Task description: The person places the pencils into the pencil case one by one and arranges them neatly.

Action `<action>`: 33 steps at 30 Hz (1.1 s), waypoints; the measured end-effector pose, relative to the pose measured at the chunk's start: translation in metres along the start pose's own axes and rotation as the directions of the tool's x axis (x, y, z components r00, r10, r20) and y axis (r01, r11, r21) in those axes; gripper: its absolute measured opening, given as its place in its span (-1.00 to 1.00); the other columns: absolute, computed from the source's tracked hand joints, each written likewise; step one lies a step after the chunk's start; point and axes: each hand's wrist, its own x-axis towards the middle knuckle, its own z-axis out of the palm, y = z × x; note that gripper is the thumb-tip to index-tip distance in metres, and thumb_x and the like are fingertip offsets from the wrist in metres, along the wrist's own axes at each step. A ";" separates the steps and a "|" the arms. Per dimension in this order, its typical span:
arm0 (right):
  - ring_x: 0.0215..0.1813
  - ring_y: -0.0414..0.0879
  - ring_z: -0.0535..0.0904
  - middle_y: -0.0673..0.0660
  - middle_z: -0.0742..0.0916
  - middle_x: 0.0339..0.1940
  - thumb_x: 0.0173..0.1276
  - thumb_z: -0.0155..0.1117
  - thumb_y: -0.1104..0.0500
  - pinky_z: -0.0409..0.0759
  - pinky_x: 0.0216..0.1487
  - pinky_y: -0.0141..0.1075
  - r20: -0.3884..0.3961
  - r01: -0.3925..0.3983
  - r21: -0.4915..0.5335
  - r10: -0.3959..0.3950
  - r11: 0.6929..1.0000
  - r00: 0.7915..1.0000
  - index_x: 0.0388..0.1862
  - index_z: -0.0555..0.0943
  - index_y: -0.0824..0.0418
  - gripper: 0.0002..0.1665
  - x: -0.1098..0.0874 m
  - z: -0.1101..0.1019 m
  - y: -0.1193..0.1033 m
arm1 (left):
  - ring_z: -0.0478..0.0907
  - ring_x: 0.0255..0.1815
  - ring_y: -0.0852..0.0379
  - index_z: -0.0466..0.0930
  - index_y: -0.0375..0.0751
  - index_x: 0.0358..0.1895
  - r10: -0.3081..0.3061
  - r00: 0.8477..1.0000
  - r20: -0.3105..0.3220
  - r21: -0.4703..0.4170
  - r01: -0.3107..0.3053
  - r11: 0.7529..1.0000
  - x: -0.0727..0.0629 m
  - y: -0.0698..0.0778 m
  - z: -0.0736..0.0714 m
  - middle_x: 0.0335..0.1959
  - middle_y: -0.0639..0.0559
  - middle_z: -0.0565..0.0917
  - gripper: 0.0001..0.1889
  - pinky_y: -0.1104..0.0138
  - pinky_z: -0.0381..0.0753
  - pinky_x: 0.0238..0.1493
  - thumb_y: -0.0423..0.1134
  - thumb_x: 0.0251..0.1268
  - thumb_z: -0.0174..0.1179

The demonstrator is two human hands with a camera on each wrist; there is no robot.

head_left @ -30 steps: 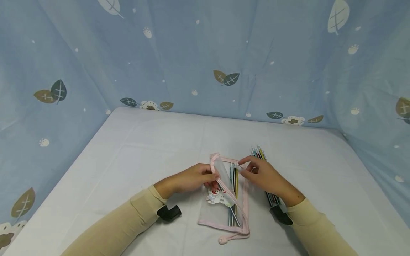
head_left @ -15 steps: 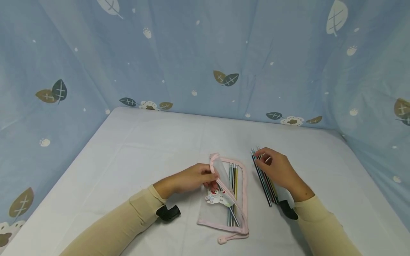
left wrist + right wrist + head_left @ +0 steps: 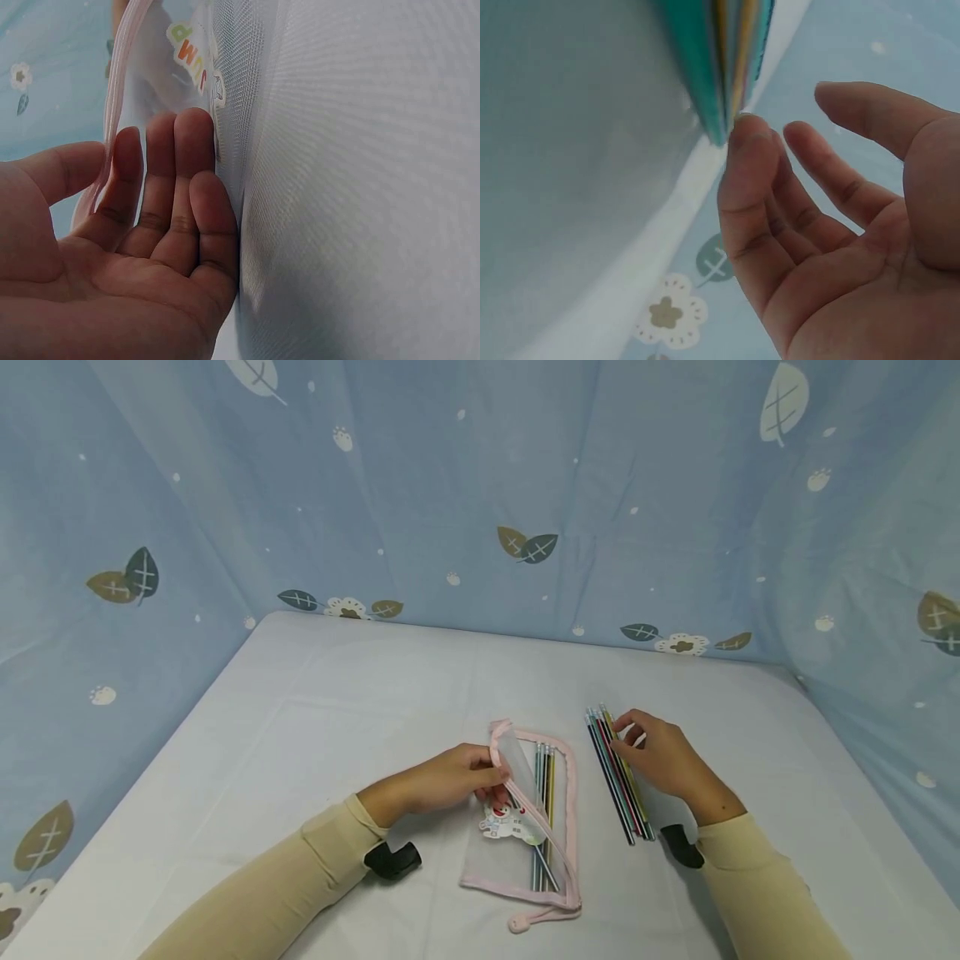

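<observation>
A clear mesh pencil case with pink edging lies mid-table. Its zipped edge is pinched between my left hand's thumb and index finger, which lift the flap. Through the case several pencils show lengthwise, and a white cartoon label sits on the flap. A second bunch of pencils, black, blue, red and yellow, lies on the table to the right of the case. My right hand is at the right side of this bunch, thumb and index apart, fingertips close to the pencils.
A pink zip pull hangs from the near corner of the case. The white tabletop is walled on its far side and flanks by a blue leaf-print curtain. Black wrist straps show under both sleeves.
My right hand has moved from over the case to the loose pencils, then slightly right, uncovering more of them. My left hand stays at the raised flap.
</observation>
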 end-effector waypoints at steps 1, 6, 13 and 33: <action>-0.31 -0.06 0.58 0.22 0.67 -0.21 0.46 0.22 0.18 0.51 -0.42 -0.25 0.008 -0.005 -0.006 0.005 1.000 1.000 0.09 0.52 0.27 -0.71 0.000 0.000 0.001 | 0.63 -0.28 0.18 0.59 -0.35 -0.15 -0.002 1.000 0.000 -0.001 0.002 1.000 0.000 0.000 0.000 -0.29 -0.09 0.72 -0.73 0.32 0.61 -0.12 -0.19 0.57 0.03; -0.27 -0.03 0.60 0.26 0.68 -0.17 0.46 0.21 0.19 0.55 -0.40 -0.27 0.035 -0.022 -0.040 0.024 0.999 0.999 0.10 0.49 0.29 -0.69 0.003 0.000 0.007 | 0.63 -0.27 0.17 0.59 -0.33 -0.15 -0.008 1.000 0.000 0.003 0.008 1.000 -0.001 0.001 0.000 -0.29 -0.09 0.72 -0.73 0.32 0.61 -0.11 -0.17 0.57 0.03; -0.31 -0.04 0.59 0.30 0.68 -0.19 0.45 0.22 0.22 0.58 -0.39 -0.26 0.053 -0.040 -0.057 0.043 0.998 0.998 0.09 0.46 0.31 -0.69 0.005 0.000 0.011 | 0.62 -0.27 0.18 0.60 -0.34 -0.15 -0.005 1.000 -0.003 0.022 0.005 1.000 -0.001 0.002 -0.001 -0.28 -0.09 0.72 -0.72 0.32 0.60 -0.10 -0.17 0.57 0.02; -0.38 -0.04 0.55 0.30 0.69 -0.23 0.40 0.24 0.29 0.52 -0.43 -0.27 0.062 -0.049 -0.067 0.053 0.997 0.997 0.12 0.45 0.31 -0.65 0.006 0.003 0.013 | 0.63 -0.27 0.18 0.59 -0.37 -0.14 -0.005 1.000 0.008 -0.001 0.005 1.000 0.000 0.000 -0.002 -0.29 -0.07 0.72 -0.72 0.32 0.61 -0.11 -0.19 0.57 0.02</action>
